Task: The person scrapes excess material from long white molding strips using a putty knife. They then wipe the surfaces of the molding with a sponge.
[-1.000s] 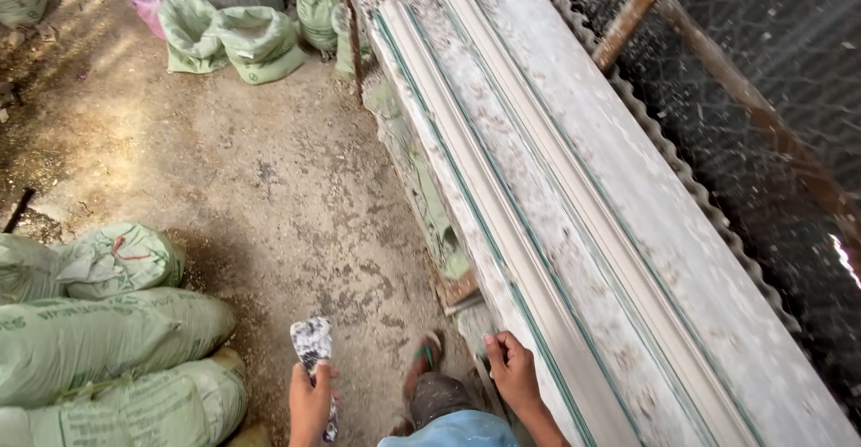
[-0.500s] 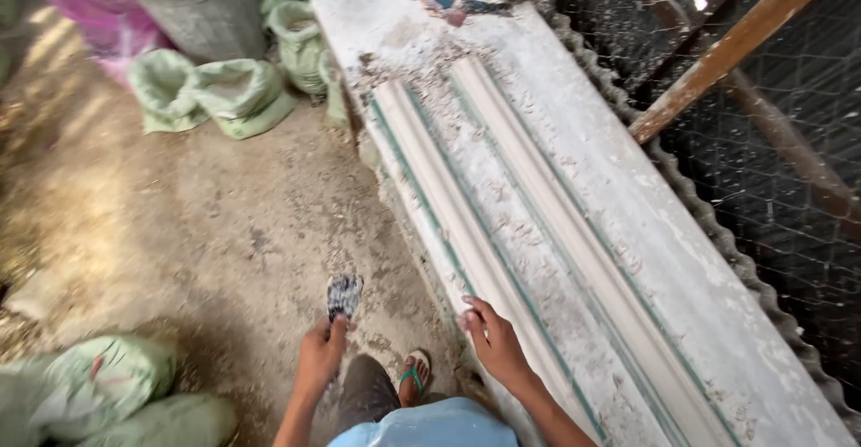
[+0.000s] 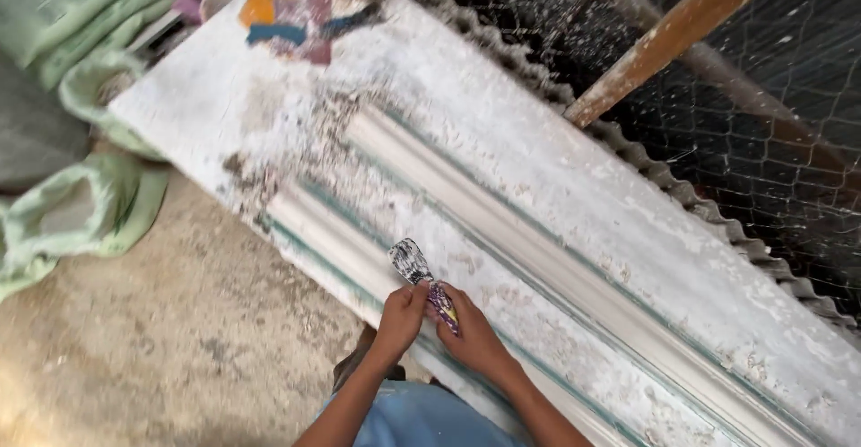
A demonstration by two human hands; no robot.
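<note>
One putty knife, gripped by both the left hand and right hand. Two white mouldings run ahead on the bench; green sacks lie far left.

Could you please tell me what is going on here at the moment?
A person is standing at a long white plaster-crusted worktable that carries two raised moulding strips running along it. Both hands meet over the nearer strip: the left hand and right hand together grip a putty knife, its plaster-caked blade pointing away. Green sacks lie on the dirt floor alongside, and wire mesh runs behind the table.
</note>
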